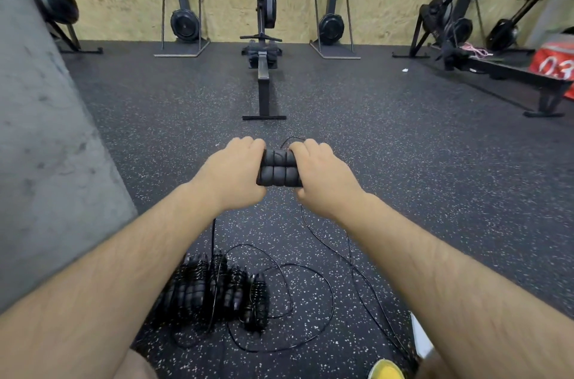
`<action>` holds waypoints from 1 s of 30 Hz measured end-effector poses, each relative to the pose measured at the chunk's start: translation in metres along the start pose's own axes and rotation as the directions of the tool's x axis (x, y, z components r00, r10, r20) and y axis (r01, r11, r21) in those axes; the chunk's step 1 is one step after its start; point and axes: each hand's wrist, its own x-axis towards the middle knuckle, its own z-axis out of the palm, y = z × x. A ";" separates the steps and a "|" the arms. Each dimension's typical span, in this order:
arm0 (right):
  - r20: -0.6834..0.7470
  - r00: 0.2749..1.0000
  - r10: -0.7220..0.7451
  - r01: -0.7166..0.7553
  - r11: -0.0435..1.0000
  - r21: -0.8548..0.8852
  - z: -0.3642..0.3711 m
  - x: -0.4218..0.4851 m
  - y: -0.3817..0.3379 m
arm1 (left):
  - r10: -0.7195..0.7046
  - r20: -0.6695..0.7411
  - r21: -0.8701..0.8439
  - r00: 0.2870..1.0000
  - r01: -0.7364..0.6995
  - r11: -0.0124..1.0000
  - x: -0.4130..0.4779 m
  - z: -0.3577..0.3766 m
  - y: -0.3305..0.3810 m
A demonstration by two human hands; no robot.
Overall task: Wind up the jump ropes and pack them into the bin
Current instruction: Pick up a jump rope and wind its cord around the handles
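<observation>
Two black foam jump-rope handles (280, 168) lie side by side in front of me, held level above the floor. My left hand (233, 173) grips their left end and my right hand (320, 173) grips their right end. A thin black cord (323, 242) hangs from the handles and trails in loose loops (298, 310) on the floor. Several wound-up ropes (217, 291) with black handles lie bunched on the floor beneath my left forearm. No bin is in view.
A rowing machine (264, 46) stands straight ahead on the speckled rubber floor (403, 145). More machines line the wooden back wall and the right side. A grey concrete pillar (40, 130) rises at left. A red box (556, 64) sits far right.
</observation>
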 end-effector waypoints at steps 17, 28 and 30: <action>0.322 0.879 0.351 -0.468 0.510 0.721 0.015 0.008 -0.002 | 0.049 -0.322 -0.020 0.945 -0.059 0.998 0.005 -0.019 0.000; 0.328 0.943 -0.057 -0.284 0.376 0.882 0.052 0.016 -0.116 | 0.043 -0.393 -0.138 0.918 -0.106 0.985 -0.001 -0.031 0.004; 0.280 0.959 -0.036 -0.251 0.344 0.905 0.046 0.020 -0.116 | 0.039 -0.385 -0.172 0.922 -0.113 0.979 -0.004 -0.033 0.001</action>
